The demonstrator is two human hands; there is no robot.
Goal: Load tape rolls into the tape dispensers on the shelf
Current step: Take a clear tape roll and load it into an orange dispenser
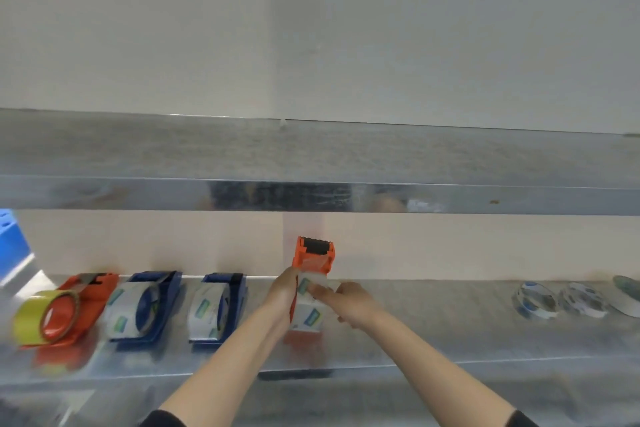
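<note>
An orange tape dispenser point(313, 255) stands on the steel shelf point(433, 333), its toothed cutter end pointing away from me. My left hand point(282, 291) grips its left side. A clear tape roll point(310, 314) with green labels sits in it, and my right hand point(341, 298) pinches the tape at the top of that roll. To the left stand two blue dispensers point(152, 305) point(221, 308) with clear rolls, and an orange dispenser point(65, 315) with a yellow roll.
Three loose tape rolls point(535, 300) point(583, 300) point(627, 293) lie on the shelf at the right. An upper steel shelf point(311, 198) overhangs close above. A blue box point(12, 246) sits at the far left. A lower shelf surface runs below the front edge.
</note>
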